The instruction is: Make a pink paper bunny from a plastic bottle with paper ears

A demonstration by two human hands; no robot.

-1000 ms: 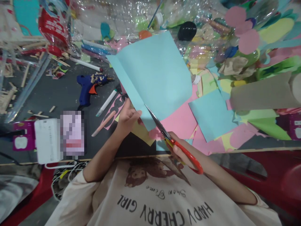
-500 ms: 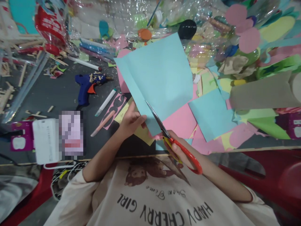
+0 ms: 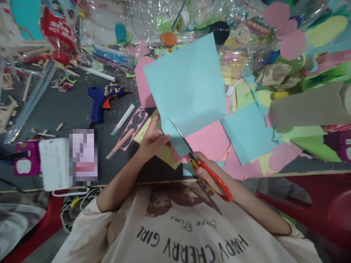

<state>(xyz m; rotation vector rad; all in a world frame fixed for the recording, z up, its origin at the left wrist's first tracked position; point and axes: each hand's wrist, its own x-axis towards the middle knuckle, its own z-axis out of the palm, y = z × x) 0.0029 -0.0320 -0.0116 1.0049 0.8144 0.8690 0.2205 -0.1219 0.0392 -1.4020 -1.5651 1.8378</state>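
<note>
A large sheet of light blue paper (image 3: 189, 84) is raised in front of me, its lower left edge pinched between the thumb and fingers of my left hand (image 3: 155, 138). My right hand (image 3: 207, 173) grips scissors (image 3: 216, 180) with a red and a yellow handle. Their blades lie across the lower corner of the sheet, pointing up and left, one blade showing on top of the paper. Beneath the sheet are pink paper (image 3: 210, 140) and a yellow piece (image 3: 170, 159), partly covered.
A blue glue gun (image 3: 97, 102), a marker (image 3: 123, 118) and a pink cut-out strip (image 3: 138, 120) lie left. At right are another blue sheet (image 3: 248, 131) and a grey cardboard piece (image 3: 304, 106). Clear plastic bottles (image 3: 241, 22) crowd the back. The table edge (image 3: 159, 179) runs before me.
The blue sheet has shifted slightly right and up, and its left edge looks less folded. The scissors' handles have drawn a little closer together. My left hand has barely moved.
</note>
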